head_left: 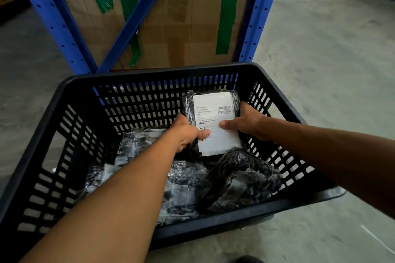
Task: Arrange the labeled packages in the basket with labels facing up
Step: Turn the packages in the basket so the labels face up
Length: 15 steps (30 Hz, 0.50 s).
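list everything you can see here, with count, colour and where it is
basket: one, black slotted plastic, on the floor at centre
labelled package: one, black wrap with a white label facing up, held over the far right part of the basket
other packages: several, exact count unclear, black glossy wrap, heaped on the basket bottom
cardboard boxes: at least two stacked, brown with green tape strips, behind the basket
shelf frame: one, blue perforated metal uprights and a diagonal brace, in front of the boxes
floor: grey concrete, all around
left hand: one, bare, gripping the package's left edge
right hand: one, bare, gripping its right edge, thumb on the label
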{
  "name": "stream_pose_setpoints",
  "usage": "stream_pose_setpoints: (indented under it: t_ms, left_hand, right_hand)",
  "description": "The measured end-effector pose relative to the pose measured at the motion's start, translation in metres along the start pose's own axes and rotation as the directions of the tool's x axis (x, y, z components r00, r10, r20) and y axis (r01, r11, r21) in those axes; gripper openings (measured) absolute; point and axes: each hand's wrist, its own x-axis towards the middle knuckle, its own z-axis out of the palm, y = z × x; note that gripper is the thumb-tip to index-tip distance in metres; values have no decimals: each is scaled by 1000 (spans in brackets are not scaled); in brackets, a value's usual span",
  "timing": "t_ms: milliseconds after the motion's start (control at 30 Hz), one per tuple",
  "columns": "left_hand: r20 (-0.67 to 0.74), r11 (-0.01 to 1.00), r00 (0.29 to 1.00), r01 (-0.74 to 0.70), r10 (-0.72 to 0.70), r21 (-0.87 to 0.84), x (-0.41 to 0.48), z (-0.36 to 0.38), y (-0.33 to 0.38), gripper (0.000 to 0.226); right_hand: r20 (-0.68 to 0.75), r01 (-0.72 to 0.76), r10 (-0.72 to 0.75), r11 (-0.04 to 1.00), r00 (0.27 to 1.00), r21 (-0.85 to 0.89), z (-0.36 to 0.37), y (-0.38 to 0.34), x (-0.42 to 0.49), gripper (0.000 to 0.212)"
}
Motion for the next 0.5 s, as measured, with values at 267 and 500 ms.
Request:
stream_pose_setpoints:
  t_ms: [267,500]
  left_hand:
    - [-182,995,982,-32,48,89,15,13,-11,69]
    - [32,988,996,74,-79,132,12,11,-8,52]
  right_hand:
    - [-54,53,-54,998,997,-35,9,7,15,85]
    - [116,-75,91,988,989,-136,4,11,21,43]
